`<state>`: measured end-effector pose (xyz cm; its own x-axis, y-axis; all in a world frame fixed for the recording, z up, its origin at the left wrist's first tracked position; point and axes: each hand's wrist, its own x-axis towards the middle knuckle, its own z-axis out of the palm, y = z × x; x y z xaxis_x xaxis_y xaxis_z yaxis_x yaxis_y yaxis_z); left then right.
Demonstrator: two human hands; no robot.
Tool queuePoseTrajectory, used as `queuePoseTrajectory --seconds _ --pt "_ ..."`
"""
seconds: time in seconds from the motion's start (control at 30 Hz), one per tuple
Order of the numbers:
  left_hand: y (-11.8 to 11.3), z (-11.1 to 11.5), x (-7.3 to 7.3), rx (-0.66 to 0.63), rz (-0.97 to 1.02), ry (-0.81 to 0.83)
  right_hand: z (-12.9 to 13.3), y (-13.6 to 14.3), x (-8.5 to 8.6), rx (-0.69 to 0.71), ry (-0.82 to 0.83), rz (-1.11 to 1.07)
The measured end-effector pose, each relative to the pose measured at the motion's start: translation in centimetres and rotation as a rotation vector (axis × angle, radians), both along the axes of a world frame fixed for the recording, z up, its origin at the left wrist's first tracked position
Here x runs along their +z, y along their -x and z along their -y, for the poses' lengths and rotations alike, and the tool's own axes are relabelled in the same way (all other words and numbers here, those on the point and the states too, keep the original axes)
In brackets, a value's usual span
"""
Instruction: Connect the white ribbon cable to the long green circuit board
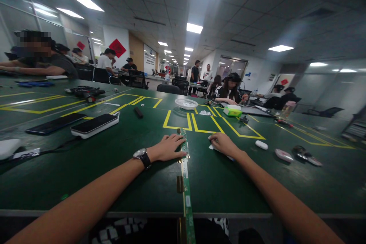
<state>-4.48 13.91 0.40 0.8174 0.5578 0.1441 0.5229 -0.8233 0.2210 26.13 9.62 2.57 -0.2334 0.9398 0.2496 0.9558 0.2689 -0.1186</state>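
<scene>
A long, narrow green circuit board with gold-coloured tabs on its left side runs from mid-table past the front edge toward my lap. Across its far part lies my left hand, open, with fingertips and thumb resting on the board; a watch is on that wrist. To the right of the board, my right hand is closed, fingers curled on a thin white piece against the tabletop. Most of that piece is hidden under the hand, so I cannot tell whether it is paper or cloth.
Two phones lie at the left near a cable. Beyond my hands stand a clear plastic dish and a green tissue pack. A white earbud case and other small items lie right. Several people sit around the room; yellow tape marks the table.
</scene>
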Motion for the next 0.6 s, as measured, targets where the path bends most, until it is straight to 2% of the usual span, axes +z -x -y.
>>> queuePoseTrajectory --seconds 0.23,0.6 --pt "-0.2 0.0 -0.3 0.028 0.021 -0.014 1.4 5.2 -0.1 0.43 0.033 -0.202" --pt "-0.4 0.3 -0.4 0.057 0.005 -0.034 2.2 6.6 -0.4 0.493 0.027 -0.101"
